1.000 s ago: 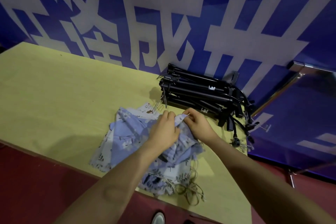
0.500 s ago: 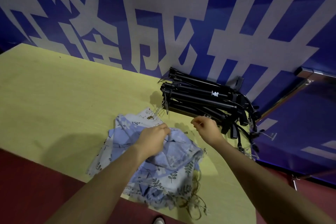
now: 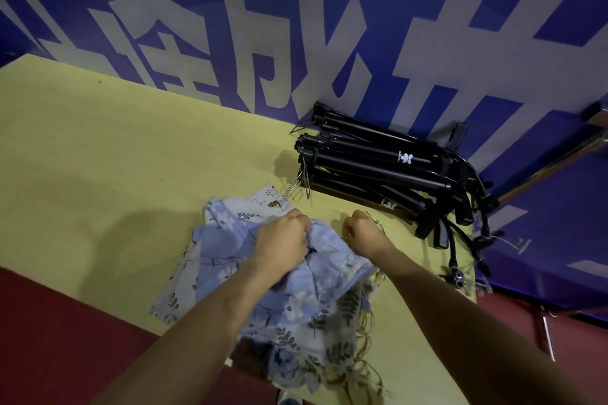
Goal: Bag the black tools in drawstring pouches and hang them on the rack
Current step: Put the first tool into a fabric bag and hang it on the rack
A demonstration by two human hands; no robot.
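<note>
1. Gripping the top of a heap of blue floral drawstring pouches [image 3: 289, 289], the left hand [image 3: 283, 240] has its fingers bunched into the cloth at the near edge of the yellow table [image 3: 115, 148].
2. The right hand [image 3: 360, 232] sits just beside it, apart from the left and curled into a fist; it may be pinching a thin cord, but that is too fine to tell.
3. Loose cords [image 3: 365, 339] trail in a tangle off the heap's near right side. Judging by this, pulling one pouch free could drag others along or off the table edge.
4. A small wire hook [image 3: 291, 189] rests on the far corner of the heap. It could snag the fabric as a pouch lifts.
5. Beyond the hands, the black tools [image 3: 378, 171], which look like folded tripods, lie stacked at the table's far right, none bagged yet. Their straps and clips [image 3: 457, 273] dangle over the right edge and might catch in a pouch mouth.
6. Farthest back hangs a blue banner with large white characters [image 3: 296, 26]. A metal bar [image 3: 559, 161] at right may be the rack; I cannot tell.
</note>
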